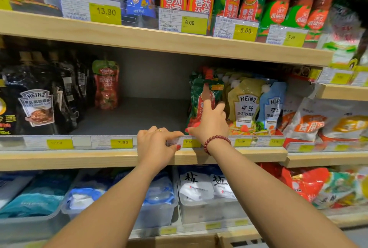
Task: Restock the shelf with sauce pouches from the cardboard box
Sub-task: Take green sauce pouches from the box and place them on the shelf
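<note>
Along the front edge of the middle shelf (139, 158), the left hand (155, 144) is pinching the price label strip (119, 143) between thumb and forefinger. Toward 2 o'clock, the right hand (211, 122) is gripping nothing, touching a straight forefinger to the upright green-and-red sauce pouch (199, 90). The cardboard box (179, 241) is showing at 6 o'clock.

Both bare arms reach forward and upward, side by side. The left hand (157, 144), palm down, pinches a price tag (175, 142) between forefinger and thumb. The right hand (211, 126) points its forefinger straight up, with the thumb stretched left and the other fingers loosely curled.
</note>
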Motion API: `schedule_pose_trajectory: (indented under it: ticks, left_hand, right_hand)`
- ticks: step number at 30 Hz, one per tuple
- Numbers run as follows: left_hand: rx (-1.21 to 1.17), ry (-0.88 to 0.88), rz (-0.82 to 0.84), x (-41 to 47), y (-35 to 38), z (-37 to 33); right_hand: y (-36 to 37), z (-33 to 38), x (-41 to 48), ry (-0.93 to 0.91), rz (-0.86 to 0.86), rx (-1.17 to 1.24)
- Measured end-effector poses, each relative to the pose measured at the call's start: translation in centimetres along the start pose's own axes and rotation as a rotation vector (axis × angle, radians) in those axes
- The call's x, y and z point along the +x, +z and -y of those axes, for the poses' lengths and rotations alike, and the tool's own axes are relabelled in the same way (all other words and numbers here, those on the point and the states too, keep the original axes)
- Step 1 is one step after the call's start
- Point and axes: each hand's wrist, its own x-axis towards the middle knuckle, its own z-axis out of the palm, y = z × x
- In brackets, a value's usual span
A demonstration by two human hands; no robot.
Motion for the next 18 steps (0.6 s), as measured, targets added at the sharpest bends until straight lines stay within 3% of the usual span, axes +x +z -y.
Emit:
schedule_pose_trajectory:
  ticks: [18]
  left_hand:
    - [-0.018,0.038,-0.016,-0.2,0.2,0.4]
  right_hand:
    - [0.7,-2.1,2.3,0.063,0.088,-0.002]
